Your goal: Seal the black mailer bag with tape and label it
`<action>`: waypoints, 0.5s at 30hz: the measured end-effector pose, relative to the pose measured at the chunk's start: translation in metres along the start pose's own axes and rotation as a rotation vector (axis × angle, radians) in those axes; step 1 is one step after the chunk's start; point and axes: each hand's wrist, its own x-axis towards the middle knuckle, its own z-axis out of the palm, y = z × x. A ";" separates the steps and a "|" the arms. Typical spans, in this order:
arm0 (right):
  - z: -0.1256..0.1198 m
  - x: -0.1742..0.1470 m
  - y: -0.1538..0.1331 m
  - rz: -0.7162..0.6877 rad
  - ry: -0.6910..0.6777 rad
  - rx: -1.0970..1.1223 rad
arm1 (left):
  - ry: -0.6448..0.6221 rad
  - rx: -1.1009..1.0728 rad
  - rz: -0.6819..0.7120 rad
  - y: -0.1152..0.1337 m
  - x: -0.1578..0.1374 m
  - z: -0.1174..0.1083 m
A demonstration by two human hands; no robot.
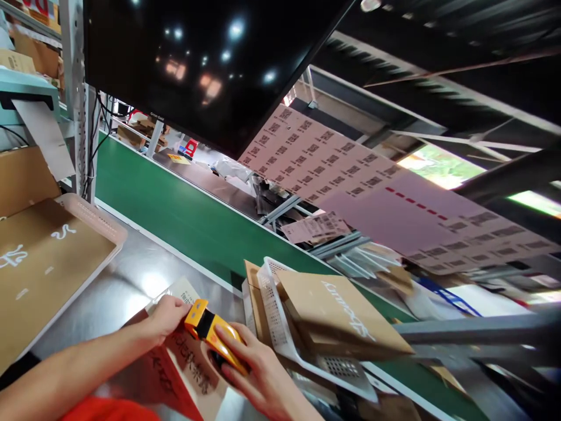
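belt: green, crossing behind the table; the right end runs into blur and frames.
screen: dark and glossy, overhead point(197, 70); its top is cut off.
sheet: pink, rows of codes point(302, 158), too small to read.
table: bare metal point(146, 257) under the work.
carton: brown, at the left point(48, 269), cut off by the edge.
basket: white mesh point(276, 316), tilted, just beyond the right hand, a brown box point(324, 304) leaning in it; a knock from the right forearm could tip both.
parcel: tan with a red side and black characters point(195, 368), on the table below both hands, near the wearer; its near end is out of frame. if it slides while unsteadied, tape could land crooked.
right hand: wrapped round the dispenser point(258, 362), thumb on top, fingers underneath; a slack hold could let it twist.
left hand: fingers curled in beside the dispenser's head point(169, 318); what they pinch, if anything, cannot be told. too close to the cutting end, they could be nicked.
dispenser: yellow and black point(225, 342), above the parcel; any loose tape strip is hard to make out.
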 end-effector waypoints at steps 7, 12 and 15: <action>-0.012 -0.016 -0.008 0.200 -0.136 -0.102 | 0.274 0.482 0.229 0.050 0.029 -0.074; -0.001 -0.025 0.000 0.246 -0.137 -0.135 | 0.395 0.631 0.289 0.078 0.063 -0.150; -0.001 -0.018 -0.006 0.264 -0.166 -0.160 | 0.410 0.695 0.321 0.076 0.069 -0.158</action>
